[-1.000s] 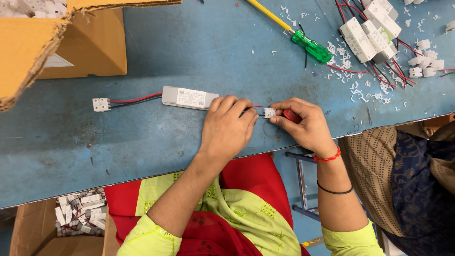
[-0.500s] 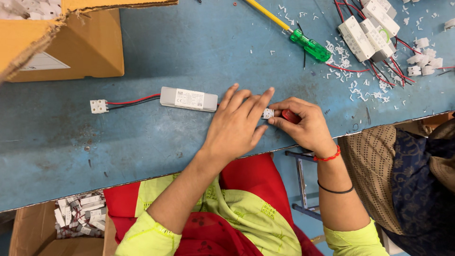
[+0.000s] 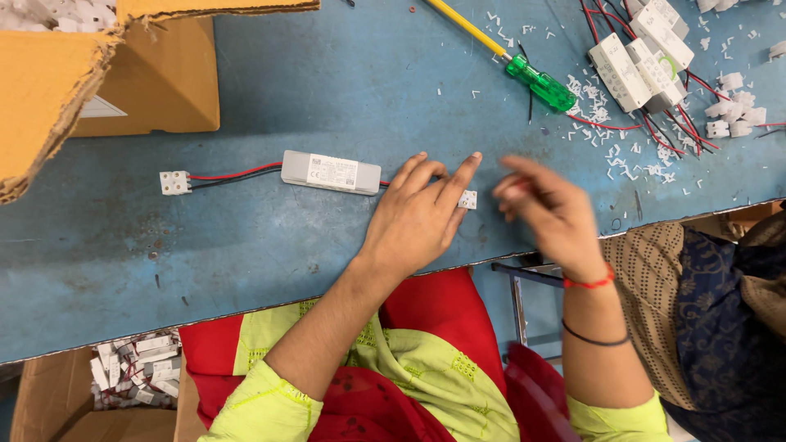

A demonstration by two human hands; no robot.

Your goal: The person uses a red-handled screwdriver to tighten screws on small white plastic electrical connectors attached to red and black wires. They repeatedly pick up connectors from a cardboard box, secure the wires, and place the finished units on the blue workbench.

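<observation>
Head camera view, looking straight down at a worn blue table [image 3: 270,245] where a seated person in a yellow-green top and red cloth works. The left hand [image 3: 422,217] lies flat on the table with fingers spread, holding nothing, its fingertips touching a thin wire beside a small white plastic connector block [image 3: 467,199]. The wire runs left to a flat grey rectangular driver box [image 3: 331,172], which lies near the table's middle; red and black leads continue from it to a second white terminal block [image 3: 175,182]. The right hand [image 3: 547,209] is blurred just right of the connector, fingers loosely curled; whether it holds anything cannot be told. A green-handled screwdriver [image 3: 539,82] lies farther back, near a pile of white driver boxes [image 3: 643,53]. A brown cardboard box [image 3: 98,74] sits at the far left.
</observation>
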